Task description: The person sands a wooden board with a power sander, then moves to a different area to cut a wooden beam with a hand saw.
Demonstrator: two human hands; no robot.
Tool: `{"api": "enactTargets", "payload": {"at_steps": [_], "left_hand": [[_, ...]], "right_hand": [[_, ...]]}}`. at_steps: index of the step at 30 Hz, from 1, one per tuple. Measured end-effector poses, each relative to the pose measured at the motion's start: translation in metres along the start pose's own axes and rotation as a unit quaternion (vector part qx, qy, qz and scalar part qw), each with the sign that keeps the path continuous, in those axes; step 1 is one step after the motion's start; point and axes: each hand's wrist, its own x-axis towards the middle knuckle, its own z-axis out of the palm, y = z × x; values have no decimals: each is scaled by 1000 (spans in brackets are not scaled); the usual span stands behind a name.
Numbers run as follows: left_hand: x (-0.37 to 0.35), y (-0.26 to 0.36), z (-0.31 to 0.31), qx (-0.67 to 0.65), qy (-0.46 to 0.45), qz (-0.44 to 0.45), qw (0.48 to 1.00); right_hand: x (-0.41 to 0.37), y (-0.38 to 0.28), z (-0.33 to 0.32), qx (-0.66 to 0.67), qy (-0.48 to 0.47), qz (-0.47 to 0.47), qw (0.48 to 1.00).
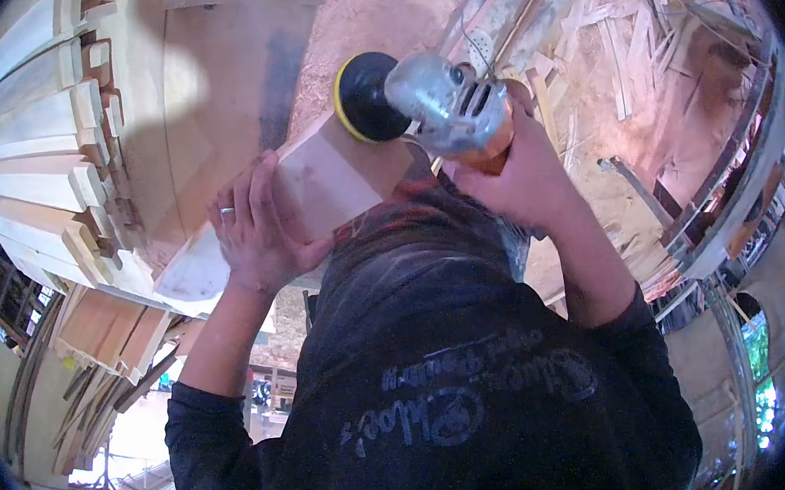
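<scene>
My right hand (pixel 522 171) is wrapped round the orange body of an angle grinder (pixel 445 98) with a grey metal head. The grinder's round black sanding pad (pixel 371 98), yellow at the rim, stands tilted on edge over the far end of a pale wooden board (pixel 334 180). Its lower rim is right at the board's face. My left hand (pixel 258 222), a ring on one finger, grips the board across its width, fingertips at the far edge and thumb along the near edge. The board slants across in front of my dark shirt.
Cut wooden pieces (pixel 42 137) are stacked along the left of the worktable (pixel 221 35). Offcuts and scrap strips (pixel 615 53) litter the dusty ground at right. The grinder's cord (pixel 464 21) runs up and away. More planks (pixel 103 334) lie at lower left.
</scene>
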Motion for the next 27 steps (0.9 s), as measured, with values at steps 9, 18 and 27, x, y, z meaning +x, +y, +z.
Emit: {"api": "enactTargets", "payload": {"at_steps": [9, 18, 27], "left_hand": [[0, -3, 2, 13, 3, 14, 1000], [-1, 1, 3, 14, 6, -5, 1000], [41, -14, -48, -235, -146, -33, 960]], "right_hand": [[-12, 6, -2, 13, -18, -8, 1000], [-28, 22, -7, 105, -6, 36, 994], [-52, 37, -26, 191, 95, 83, 974]]}}
